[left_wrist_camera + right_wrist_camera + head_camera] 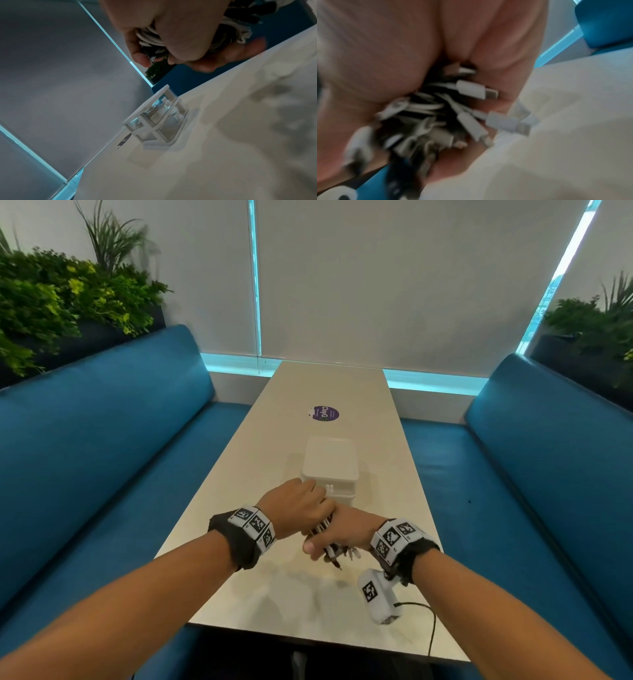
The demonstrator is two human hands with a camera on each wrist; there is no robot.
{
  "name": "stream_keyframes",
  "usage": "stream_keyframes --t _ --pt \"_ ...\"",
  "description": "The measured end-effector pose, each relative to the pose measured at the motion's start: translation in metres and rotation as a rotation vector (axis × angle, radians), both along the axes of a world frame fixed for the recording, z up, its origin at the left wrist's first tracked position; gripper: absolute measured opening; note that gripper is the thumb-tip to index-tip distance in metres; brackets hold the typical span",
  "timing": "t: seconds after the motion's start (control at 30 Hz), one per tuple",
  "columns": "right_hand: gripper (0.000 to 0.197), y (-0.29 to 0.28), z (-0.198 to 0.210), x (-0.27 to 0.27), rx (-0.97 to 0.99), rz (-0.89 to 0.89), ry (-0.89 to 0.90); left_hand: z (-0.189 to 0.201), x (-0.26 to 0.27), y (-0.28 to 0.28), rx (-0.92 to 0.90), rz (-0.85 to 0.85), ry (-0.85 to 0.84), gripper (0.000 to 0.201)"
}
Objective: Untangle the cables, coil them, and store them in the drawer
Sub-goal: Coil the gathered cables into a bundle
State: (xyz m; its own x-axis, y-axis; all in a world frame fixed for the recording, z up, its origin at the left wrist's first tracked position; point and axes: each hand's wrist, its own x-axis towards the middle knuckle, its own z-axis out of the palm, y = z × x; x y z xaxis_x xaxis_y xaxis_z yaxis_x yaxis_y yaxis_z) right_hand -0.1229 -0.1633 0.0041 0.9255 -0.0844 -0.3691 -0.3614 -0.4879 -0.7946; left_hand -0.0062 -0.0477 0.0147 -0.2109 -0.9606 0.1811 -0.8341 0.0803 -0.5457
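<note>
Left: our left hand (297, 506) curls its fingers over the bundle of white and black charging cables (329, 544), held above the near end of the beige table (342, 392). Centre: the bundle's USB plugs (476, 89) fan out below the palms. Right: our right hand (339, 530) grips the same bundle from the other side. Just beyond both hands stands the small white drawer unit (330, 463), both drawers closed.

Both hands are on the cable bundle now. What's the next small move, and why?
Probably free a hand to pull a drawer open: both the left hand and right hand grip the bundle, and the drawer unit just beyond looks closed.
</note>
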Motion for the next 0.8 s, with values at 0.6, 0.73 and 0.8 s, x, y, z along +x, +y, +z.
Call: stream_keyframes --t 0.6,0.73,0.8 --pt "0.020 0.006 0.001 0.017 -0.924 -0.152 -0.067 0.007 -0.006 -0.010 0.221 0.551 0.486 0.010" --pt "0.024 0.005 -0.006 0.015 -1.008 -0.163 -0.059 0.004 -0.016 -0.016 0.230 0.627 0.542 0.010" --pt "0.021 0.004 -0.009 0.014 -1.061 -0.141 -0.067 0.000 -0.020 -0.018 0.227 0.662 0.583 0.012"
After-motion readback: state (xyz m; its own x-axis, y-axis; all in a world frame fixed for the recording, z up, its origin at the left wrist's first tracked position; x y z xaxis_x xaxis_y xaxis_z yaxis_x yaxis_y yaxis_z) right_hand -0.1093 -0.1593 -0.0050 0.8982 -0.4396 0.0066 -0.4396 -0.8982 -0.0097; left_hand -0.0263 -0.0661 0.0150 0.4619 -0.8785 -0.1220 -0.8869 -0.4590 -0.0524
